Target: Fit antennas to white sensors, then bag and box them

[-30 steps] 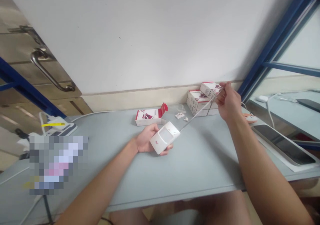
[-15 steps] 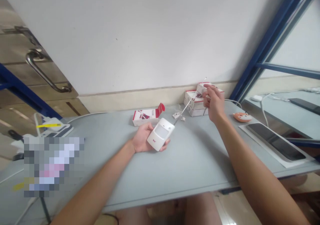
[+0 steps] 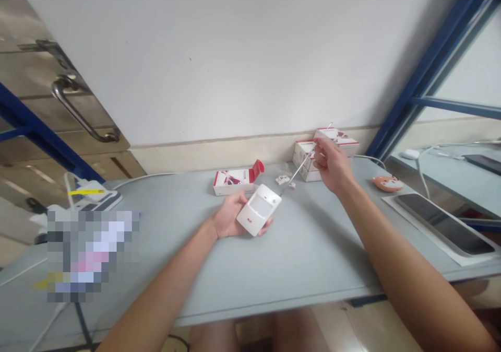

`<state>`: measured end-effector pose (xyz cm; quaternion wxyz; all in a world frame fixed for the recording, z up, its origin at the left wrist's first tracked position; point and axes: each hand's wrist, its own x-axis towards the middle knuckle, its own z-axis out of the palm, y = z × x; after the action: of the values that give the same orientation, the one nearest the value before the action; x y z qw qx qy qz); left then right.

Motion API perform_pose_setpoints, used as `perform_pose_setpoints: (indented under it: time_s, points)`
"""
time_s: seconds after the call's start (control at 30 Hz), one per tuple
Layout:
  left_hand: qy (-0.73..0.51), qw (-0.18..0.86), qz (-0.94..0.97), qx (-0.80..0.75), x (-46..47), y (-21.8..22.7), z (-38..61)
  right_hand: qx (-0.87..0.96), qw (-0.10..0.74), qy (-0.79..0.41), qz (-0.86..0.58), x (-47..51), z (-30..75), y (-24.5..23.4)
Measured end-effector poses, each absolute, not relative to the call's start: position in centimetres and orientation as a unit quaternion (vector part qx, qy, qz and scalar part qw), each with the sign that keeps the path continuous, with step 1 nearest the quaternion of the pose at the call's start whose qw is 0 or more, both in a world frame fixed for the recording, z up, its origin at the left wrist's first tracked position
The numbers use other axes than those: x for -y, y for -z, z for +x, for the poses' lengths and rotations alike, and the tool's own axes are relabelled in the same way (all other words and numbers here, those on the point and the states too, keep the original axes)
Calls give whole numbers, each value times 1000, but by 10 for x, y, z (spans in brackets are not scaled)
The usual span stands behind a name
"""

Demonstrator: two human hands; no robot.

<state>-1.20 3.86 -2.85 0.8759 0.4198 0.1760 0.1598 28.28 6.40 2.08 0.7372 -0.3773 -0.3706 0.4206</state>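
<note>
My left hand point(image 3: 230, 217) wraps round a white motion detector point(image 3: 258, 211), its window side turned up towards me. A thin metal telescopic antenna point(image 3: 296, 174) slants up and right from the detector's top edge, drawn out long. Partway up, the fingers of my right hand point(image 3: 331, 161) are closed on the antenna, whose tip sticks out above them. Just behind the detector lies a red and white box point(image 3: 234, 180) with its red end flap raised. Small white parts point(image 3: 282, 179) rest on the table between that box and the stacked boxes.
Several red and white boxes point(image 3: 307, 159) are stacked against the wall behind my right hand. On the right are an orange animal-faced item point(image 3: 387, 183) and a dark phone-like slab point(image 3: 444, 224) on white. A power strip point(image 3: 104, 201) with cables stands left, beside a blurred-out object point(image 3: 92, 255).
My right hand has moved slightly left and down, onto the antenna, nearer the detector. My left hand still holds the detector. The whole view has shifted a little.
</note>
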Motion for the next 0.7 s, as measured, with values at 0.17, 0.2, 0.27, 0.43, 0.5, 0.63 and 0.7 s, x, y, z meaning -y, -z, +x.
perform_pose_setpoints:
  time_s: [0.17, 0.2, 0.27, 0.43, 0.5, 0.63, 0.7]
  points:
    - [-158, 873, 427, -172, -38, 31, -12, 341, 745, -447, -358, -65, 281, -19]
    - [-159, 873, 428, -172, -38, 31, -11, 341, 744, -450, -356, -65, 282, -19]
    - [-161, 872, 428, -174, -38, 31, -11, 348, 740, -455, -353, -66, 283, -17]
    - [-165, 869, 427, -186, -38, 29, -10, 369, 732, -448, -357, -70, 286, -10]
    - [-161, 868, 430, -189, -38, 29, -10, 370, 735, -431, -370, -71, 286, -8]
    - [-154, 862, 441, -194, -39, 31, -10, 364, 747, -380, -407, -71, 281, -5]
    - [-148, 863, 441, -196, -41, 33, -11, 358, 748, -370, -419, -70, 279, -5]
